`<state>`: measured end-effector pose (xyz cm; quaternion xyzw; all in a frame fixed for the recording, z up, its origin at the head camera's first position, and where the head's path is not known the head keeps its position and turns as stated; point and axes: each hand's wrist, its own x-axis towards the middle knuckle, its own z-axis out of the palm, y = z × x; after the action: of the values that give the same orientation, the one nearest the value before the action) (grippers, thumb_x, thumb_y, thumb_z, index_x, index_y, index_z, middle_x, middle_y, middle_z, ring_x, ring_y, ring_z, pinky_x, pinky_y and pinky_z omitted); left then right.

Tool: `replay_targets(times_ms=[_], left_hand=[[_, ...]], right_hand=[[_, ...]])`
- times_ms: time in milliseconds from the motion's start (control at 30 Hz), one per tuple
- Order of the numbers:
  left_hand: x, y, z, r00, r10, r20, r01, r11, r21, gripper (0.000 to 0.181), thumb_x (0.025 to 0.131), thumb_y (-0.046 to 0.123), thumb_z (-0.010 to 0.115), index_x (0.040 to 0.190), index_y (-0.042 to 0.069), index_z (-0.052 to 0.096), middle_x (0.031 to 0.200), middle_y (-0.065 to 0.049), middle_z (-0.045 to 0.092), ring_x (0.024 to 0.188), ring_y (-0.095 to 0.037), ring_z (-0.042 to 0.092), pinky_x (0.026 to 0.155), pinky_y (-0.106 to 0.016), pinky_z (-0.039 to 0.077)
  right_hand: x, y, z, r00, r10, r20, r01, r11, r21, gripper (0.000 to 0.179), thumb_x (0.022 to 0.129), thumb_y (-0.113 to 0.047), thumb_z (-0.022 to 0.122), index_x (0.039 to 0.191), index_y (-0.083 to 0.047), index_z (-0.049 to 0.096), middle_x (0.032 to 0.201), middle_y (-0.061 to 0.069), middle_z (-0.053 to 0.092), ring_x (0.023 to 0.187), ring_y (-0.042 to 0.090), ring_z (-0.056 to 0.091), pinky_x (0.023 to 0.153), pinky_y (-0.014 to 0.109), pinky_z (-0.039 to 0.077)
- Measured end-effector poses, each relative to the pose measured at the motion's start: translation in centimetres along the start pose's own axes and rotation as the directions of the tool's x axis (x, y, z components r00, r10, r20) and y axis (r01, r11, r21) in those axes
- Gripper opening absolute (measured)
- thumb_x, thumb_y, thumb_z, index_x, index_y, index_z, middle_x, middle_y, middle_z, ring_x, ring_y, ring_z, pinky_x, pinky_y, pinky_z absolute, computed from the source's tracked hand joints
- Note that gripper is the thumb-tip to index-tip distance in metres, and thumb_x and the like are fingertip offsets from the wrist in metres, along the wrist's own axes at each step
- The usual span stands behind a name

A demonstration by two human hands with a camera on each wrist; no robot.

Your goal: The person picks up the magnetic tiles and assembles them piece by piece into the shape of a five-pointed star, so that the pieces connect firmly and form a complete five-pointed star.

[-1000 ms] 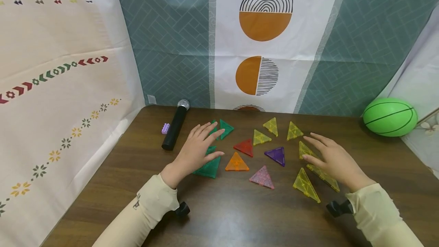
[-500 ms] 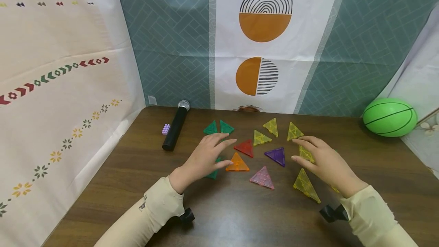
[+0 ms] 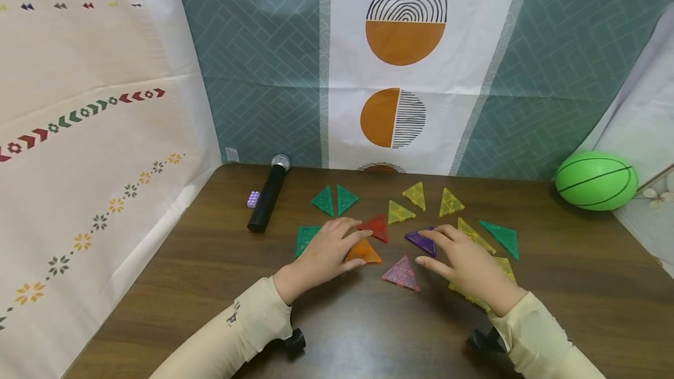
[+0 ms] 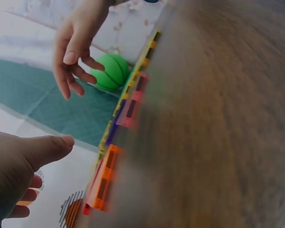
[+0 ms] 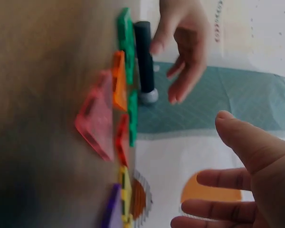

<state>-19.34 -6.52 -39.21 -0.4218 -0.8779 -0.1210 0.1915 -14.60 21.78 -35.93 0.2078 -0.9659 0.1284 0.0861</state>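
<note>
My left hand (image 3: 326, 253) hovers palm down with loosely bent fingers and holds nothing. Below it lie an orange triangle tile (image 3: 367, 253) and a green tile (image 3: 305, 237), both partly covered. Over on the right, my right hand (image 3: 471, 268) floats with thumb and fingers apart, also holding nothing; it overlaps the purple triangle tile (image 3: 421, 243) and larger yellow triangle tiles (image 3: 506, 268). Between the hands are a pink triangle tile (image 3: 402, 275) and a red one (image 3: 378, 228). In the left wrist view a gap shows between my right hand (image 4: 76, 52) and the tiles.
Farther back lie two green triangle tiles (image 3: 346, 199) and small yellow triangle tiles (image 3: 416, 195). A green triangle tile (image 3: 504, 238) is at the right. The microphone (image 3: 268, 197) and a purple toy brick (image 3: 253, 199) are left; a green ball (image 3: 597, 181) sits back right.
Both hands have moved inward, toward each other, the right hand farther. The green triangle tile at the right and more of the yellow tiles beside it have come into view. The tiles stay put.
</note>
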Motion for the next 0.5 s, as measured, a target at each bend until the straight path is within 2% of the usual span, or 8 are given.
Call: replay_targets(times_ms=[133,200,400,500], left_hand=[[0.0,0.1,0.6,1.000,-0.010,0.001,0.010,1.000,0.013,0.052,0.081,0.035,0.076,0.126,0.014,0.061,0.124,-0.011,0.061,0.120,-0.027,0.053,0.105,-0.044,0.044],[-0.1,0.1,0.9,1.000,-0.008,0.003,0.008,1.000,0.027,0.051,0.081,0.035,0.077,0.125,0.015,0.062,0.122,-0.010,0.061,0.119,-0.026,0.054,0.103,-0.043,0.045],[-0.2,0.3,1.7,1.000,0.004,-0.011,-0.004,0.999,0.051,0.051,0.080,0.036,0.078,0.124,0.015,0.062,0.119,-0.007,0.063,0.116,-0.024,0.056,0.098,-0.040,0.048],[-0.2,0.4,2.0,1.000,-0.007,0.001,0.007,0.999,0.048,0.051,0.081,0.036,0.077,0.124,0.015,0.062,0.118,-0.007,0.063,0.113,-0.023,0.058,0.096,-0.039,0.048]], right_hand=[[0.3,-0.8,1.1,1.000,0.012,0.022,-0.011,0.999,-0.035,0.057,0.089,-0.050,0.062,0.129,-0.010,0.060,0.114,0.010,0.062,0.087,0.023,0.067,0.071,0.038,0.057],[0.3,-1.1,1.6,0.999,0.014,0.030,-0.013,0.999,-0.050,0.058,0.087,-0.050,0.064,0.129,-0.010,0.060,0.113,0.010,0.062,0.088,0.023,0.067,0.070,0.037,0.057],[0.6,-1.8,2.8,0.998,-0.001,0.061,0.006,0.996,-0.092,0.061,0.084,-0.052,0.066,0.127,-0.009,0.061,0.115,0.011,0.064,0.096,0.025,0.067,0.071,0.038,0.058],[0.7,-1.9,3.4,0.997,-0.008,0.076,0.015,0.996,-0.090,0.061,0.082,-0.053,0.068,0.125,-0.009,0.062,0.117,0.012,0.064,0.100,0.027,0.066,0.072,0.040,0.058]])
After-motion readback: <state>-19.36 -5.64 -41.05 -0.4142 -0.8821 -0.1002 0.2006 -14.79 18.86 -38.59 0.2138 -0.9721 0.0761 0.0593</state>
